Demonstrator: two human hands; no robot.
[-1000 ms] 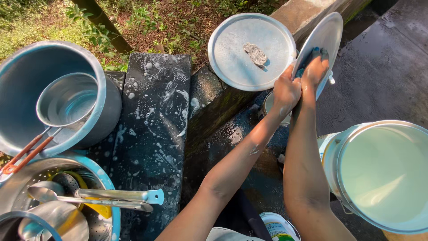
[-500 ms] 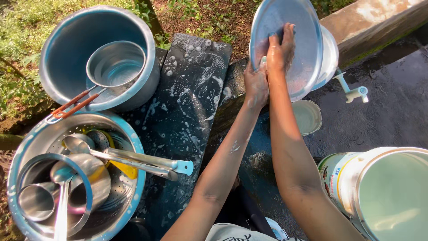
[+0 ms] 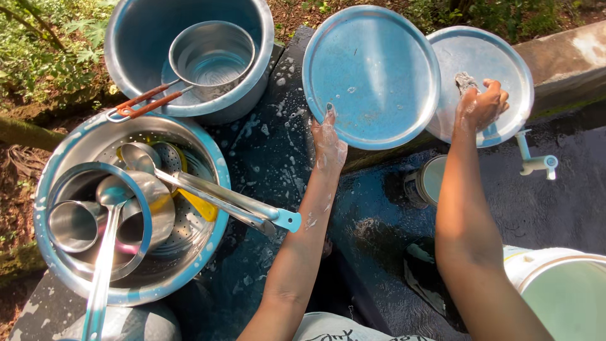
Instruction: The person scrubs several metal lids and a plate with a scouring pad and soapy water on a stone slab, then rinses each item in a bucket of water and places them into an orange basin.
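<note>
We see the round steel plate (image 3: 372, 76) standing tilted at the far edge of the wet dark slab (image 3: 265, 158), its lower left rim pinched in our left hand (image 3: 328, 142) — fingers closed on the rim, thumb side toward us, soap suds on the skin. The plate sits just above and to the right of that hand, its face turned up to the camera. Behind its right edge lies a second round plate (image 3: 499, 63), partly overlapped by the first. Our right hand (image 3: 483, 104) rests on this second plate, fingers curled shut around a grey scrubber (image 3: 466, 82) that pokes out at the top of the fist.

Both arms reach forward from the bottom of the view, the left nearly straight, the right one straight too and crossing over a small round tin (image 3: 432, 180) below the plates. A white tap (image 3: 535, 161) juts out just right of the right wrist.

We count two plates, one scrubber — and on the left, two big vessels: a deep pot (image 3: 126, 44) holding one saucepan with a red wire handle (image 3: 211, 53), and a wide basin (image 3: 208, 252) holding a colander, two ladles, and a couple of steel cups. A pale bucket (image 3: 562, 297) shows at the lower right corner.
</note>
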